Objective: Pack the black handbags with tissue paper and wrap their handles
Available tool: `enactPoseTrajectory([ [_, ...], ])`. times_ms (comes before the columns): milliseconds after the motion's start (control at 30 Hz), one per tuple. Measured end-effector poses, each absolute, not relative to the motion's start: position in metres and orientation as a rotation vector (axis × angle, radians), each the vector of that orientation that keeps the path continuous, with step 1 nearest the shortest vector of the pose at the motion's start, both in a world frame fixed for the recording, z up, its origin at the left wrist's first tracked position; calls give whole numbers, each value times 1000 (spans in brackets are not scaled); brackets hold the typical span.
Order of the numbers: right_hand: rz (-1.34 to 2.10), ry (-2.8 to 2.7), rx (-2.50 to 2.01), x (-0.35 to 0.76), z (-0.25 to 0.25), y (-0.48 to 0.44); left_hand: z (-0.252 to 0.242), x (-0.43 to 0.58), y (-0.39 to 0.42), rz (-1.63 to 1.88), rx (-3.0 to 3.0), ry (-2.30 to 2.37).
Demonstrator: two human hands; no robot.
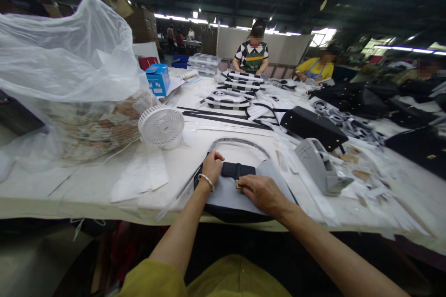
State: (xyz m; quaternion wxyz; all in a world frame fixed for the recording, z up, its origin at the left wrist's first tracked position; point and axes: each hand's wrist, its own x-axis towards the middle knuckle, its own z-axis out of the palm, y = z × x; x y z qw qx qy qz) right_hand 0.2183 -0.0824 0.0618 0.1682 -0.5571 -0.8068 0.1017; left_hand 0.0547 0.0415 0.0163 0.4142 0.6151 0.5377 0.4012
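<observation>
A black bag (237,214) is lying on the bench (195,146) at the lower centre of the frame, its dark lower side showing along the bench's near edge. Its curved handle (240,140), seemingly wrapped in clear film, is arching up towards the middle of the frame. A pale grey sheet (230,197) is covering much of the bag's upper face. A black flap (228,170) with a narrow strap (239,170) is showing amid the sheet, and a gold-coloured clasp (238,184) is sitting at the strap's lower end, partly hidden.
</observation>
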Motion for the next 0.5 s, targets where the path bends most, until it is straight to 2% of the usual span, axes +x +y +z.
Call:
enactPoseTrajectory([
  [500, 325, -2106, -1557, 219, 62, -91, 19, 53, 40, 978, 1592, 1342],
])
